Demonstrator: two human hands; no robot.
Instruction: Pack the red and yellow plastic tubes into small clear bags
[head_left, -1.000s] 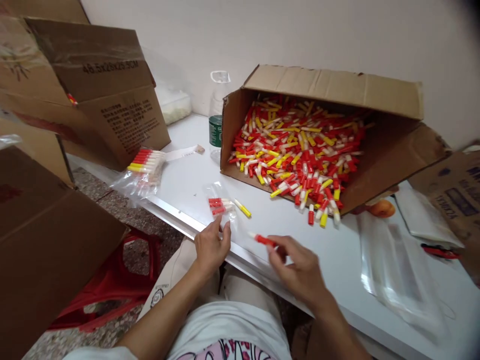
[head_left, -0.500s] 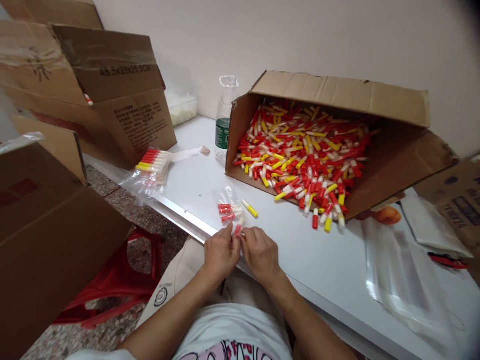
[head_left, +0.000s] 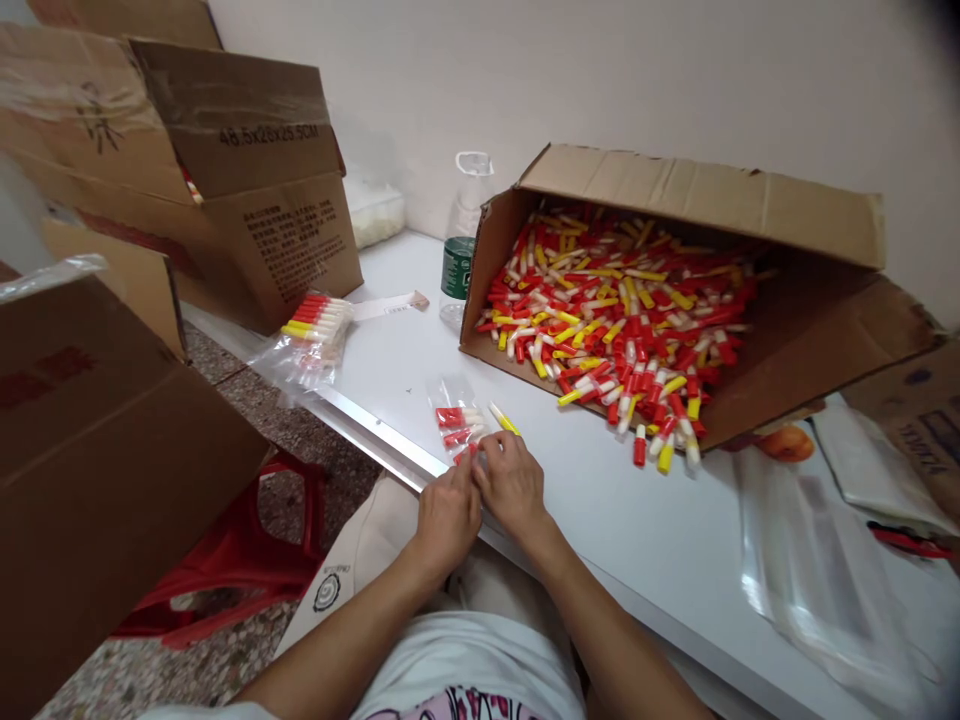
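Both hands meet at the near edge of the white desk (head_left: 600, 520), knuckles touching. The left hand (head_left: 448, 517) pinches the mouth of a small clear plastic bag (head_left: 459, 415) that lies flat on the desk and holds a few red-and-white capped tubes; its grip is closed on the bag's edge. The right hand (head_left: 511, 484) has its fingers curled at the same opening, closed on a red-capped tube (head_left: 466, 453) half in the bag. A yellow-capped white tube (head_left: 504, 419) lies just beside the bag. Behind, a brown cardboard box tipped on its side (head_left: 697, 200) spills red, yellow and white tubes onto the desk. A filled clear bag of tubes (head_left: 311, 330) rests near the far left edge.
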